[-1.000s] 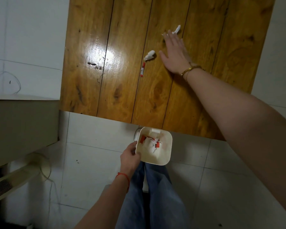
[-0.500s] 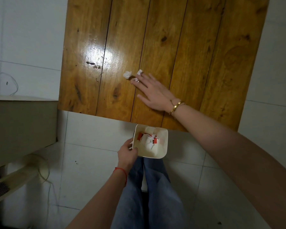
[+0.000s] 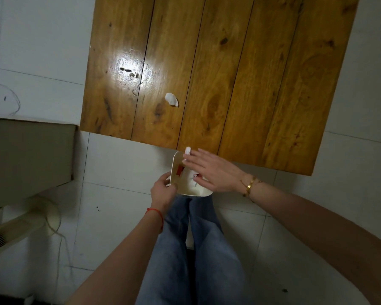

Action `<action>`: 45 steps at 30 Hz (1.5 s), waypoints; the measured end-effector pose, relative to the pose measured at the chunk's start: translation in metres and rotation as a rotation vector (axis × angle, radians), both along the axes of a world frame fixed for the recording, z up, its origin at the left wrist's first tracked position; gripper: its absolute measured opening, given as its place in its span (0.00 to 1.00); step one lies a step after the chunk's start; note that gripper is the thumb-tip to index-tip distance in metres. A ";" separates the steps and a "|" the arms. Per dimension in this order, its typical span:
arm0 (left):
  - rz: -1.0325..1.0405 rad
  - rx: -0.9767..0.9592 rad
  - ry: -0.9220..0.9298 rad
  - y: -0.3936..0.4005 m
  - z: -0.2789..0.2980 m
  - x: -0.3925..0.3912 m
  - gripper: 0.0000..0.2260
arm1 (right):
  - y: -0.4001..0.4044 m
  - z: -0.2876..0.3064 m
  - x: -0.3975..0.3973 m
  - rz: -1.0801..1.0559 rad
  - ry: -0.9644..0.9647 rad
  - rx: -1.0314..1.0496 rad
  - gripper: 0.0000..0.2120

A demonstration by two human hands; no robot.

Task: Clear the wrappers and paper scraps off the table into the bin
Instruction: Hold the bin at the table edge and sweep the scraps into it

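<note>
Scraps: one white wad (image 3: pixel 171 99) lies on the desk (image 3: pixel 240 73) near its front edge, another (image 3: pixel 187 150) sits right at that edge, touching the right hand's (image 3: pixel 213 172) flat, spread fingers (image 3: pixel 191 160), which grip nothing. Just below the edge, the bin (image 3: pixel 190 190) holds red and white wrappers (image 3: pixel 179 170); the left hand (image 3: pixel 162 191) pinches its rim.

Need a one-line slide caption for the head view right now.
Right hand sweeps a scrap off the table edge into the bin held by the left hand; one scrap remains.
</note>
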State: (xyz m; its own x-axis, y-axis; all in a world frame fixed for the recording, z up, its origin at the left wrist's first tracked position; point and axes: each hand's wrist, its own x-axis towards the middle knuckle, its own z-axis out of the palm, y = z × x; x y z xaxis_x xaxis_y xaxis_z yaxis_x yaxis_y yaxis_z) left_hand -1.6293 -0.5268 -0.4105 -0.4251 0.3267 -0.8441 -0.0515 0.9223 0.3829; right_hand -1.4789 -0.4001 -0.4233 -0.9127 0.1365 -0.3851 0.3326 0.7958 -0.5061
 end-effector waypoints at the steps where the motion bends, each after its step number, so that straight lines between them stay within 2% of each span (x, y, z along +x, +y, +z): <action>1: 0.003 0.002 -0.003 -0.001 0.000 -0.001 0.17 | -0.004 0.002 0.001 0.013 0.027 -0.019 0.27; 6: 0.025 -0.009 0.010 -0.004 -0.002 -0.008 0.17 | 0.019 0.004 -0.039 -0.184 0.178 -0.008 0.24; 11: 0.055 -0.006 0.004 -0.007 -0.006 -0.015 0.17 | 0.073 0.003 -0.104 -0.357 0.116 0.076 0.28; 15: 0.057 -0.005 0.005 -0.010 -0.008 -0.020 0.17 | 0.082 0.000 -0.122 -0.332 0.013 0.070 0.28; 18: 0.054 0.001 0.012 -0.012 -0.007 -0.023 0.17 | 0.067 0.005 -0.109 -0.298 0.005 0.069 0.27; 28: 0.006 0.009 0.038 -0.022 0.005 -0.023 0.18 | -0.050 0.009 -0.024 -0.171 -0.020 -0.062 0.26; 33: 0.019 0.019 0.036 -0.028 0.029 -0.019 0.18 | -0.077 0.028 -0.007 -0.445 0.089 -0.106 0.24; 38: -0.004 0.037 0.054 -0.025 0.074 -0.017 0.18 | -0.080 0.064 0.004 -0.732 0.102 -0.134 0.24; 45: -0.038 0.120 0.091 -0.009 0.134 -0.015 0.15 | -0.066 0.128 0.030 -1.001 0.152 -0.103 0.23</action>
